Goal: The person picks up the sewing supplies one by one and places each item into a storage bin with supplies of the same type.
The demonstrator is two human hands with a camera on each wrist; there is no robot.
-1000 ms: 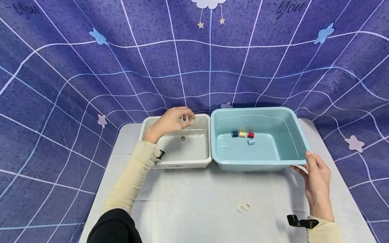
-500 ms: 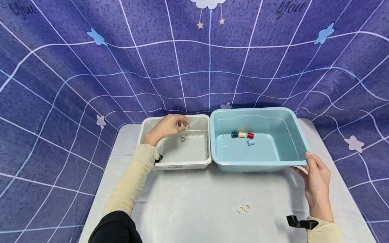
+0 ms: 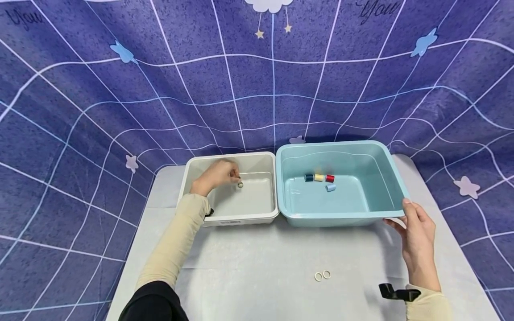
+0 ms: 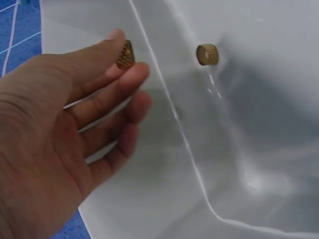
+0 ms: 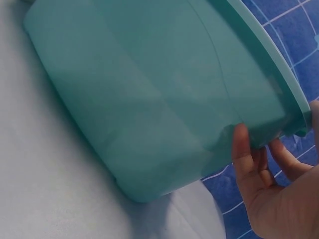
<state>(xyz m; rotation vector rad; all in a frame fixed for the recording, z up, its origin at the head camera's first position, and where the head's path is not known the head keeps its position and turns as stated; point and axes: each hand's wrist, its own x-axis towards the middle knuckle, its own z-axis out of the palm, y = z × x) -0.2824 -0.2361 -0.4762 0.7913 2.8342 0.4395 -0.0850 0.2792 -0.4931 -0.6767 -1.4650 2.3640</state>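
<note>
Inside the off-white bin (image 3: 257, 196), my left hand (image 3: 217, 176) is lowered with its fingertips near the floor. Thumb and fingers pinch a gold dimpled thimble (image 4: 125, 56), clearest in the left wrist view. A second gold thimble (image 4: 207, 54) rests in the bin a short way from the fingertips. My right hand (image 3: 417, 243) grips the front right corner of the light-blue tub (image 3: 341, 216), thumb over the rim and fingers below and against its outer wall. The right wrist view shows those fingers (image 5: 242, 144) on the tub's side.
Dark, cream, red and light-blue thread spools (image 3: 330, 187) lie in the tub. Two pale rings (image 3: 322, 275) lie side by side on the white tabletop (image 3: 257, 267) in front. The bin and tub stand side by side, with a purple curtain (image 3: 257, 102) behind them.
My left hand has come down and to the left, from the bin's back wall toward the thimble on its floor, holding the other thimble. The right hand stays on the tub corner.
</note>
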